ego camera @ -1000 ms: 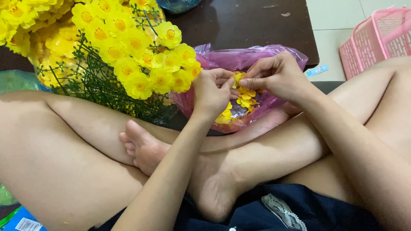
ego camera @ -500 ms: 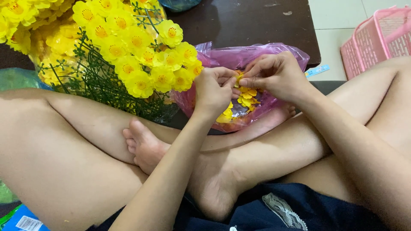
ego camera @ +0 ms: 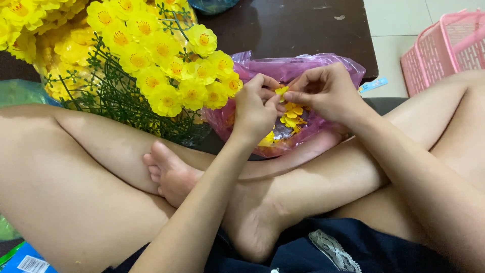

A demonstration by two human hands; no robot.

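Both hands hardly shifted: left hand [ego camera: 255, 108] and right hand [ego camera: 326, 91] pinch one petal [ego camera: 281, 91] above the bag [ego camera: 298, 71]. Risk: petal tears or slips between fingertips.

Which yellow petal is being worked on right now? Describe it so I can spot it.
Find the pink bag by the dark table. Above its opening both hands meet. The petal is the one pinched between them, raised clear of the loose petals inside the bag.

Thin glossy pink plastic is seen in the crinkled bag [ego camera: 303, 68]. Matt yellow cloth-like petals [ego camera: 292, 115] (artificial, by their look) lie in it. The basket [ego camera: 444, 48] is of pink plastic lattice.
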